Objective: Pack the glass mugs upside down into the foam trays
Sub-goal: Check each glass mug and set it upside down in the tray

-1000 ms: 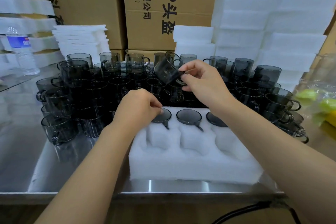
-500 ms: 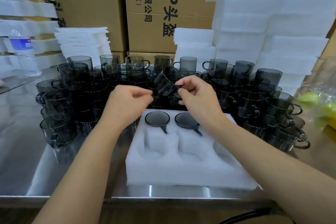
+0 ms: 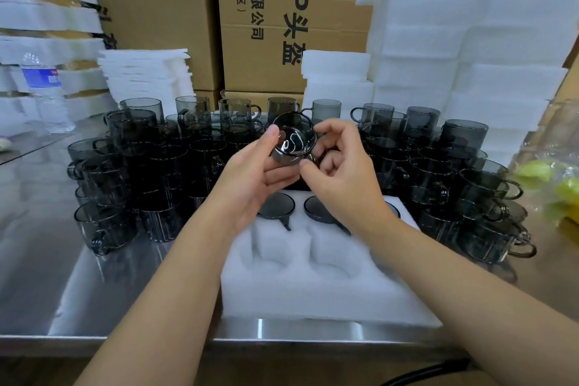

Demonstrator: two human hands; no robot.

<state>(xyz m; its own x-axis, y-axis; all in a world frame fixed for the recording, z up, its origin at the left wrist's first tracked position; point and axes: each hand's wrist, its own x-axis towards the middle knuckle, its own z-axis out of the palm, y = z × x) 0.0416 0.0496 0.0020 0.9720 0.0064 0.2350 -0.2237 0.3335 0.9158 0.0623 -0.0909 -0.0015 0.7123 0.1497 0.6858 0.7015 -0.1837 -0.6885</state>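
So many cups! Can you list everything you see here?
held mug: one, smoky grey, raised between both hands
packed mugs: two plain, a third mostly hidden; grey; upside down in the tray's back row
foam tray: one, white, table front
loose mugs: many, grey, stacked behind and beside the tray
foam stacks: several, white, back left and right
cardboard boxes: several, brown, at the back
water bottle: one, clear, blue label, far left
plastic bag: one, clear, yellow-green contents, right edge
table: one, shiny metal, under everything
left hand: one, grips the mug's left side
right hand: one, pinches its right side
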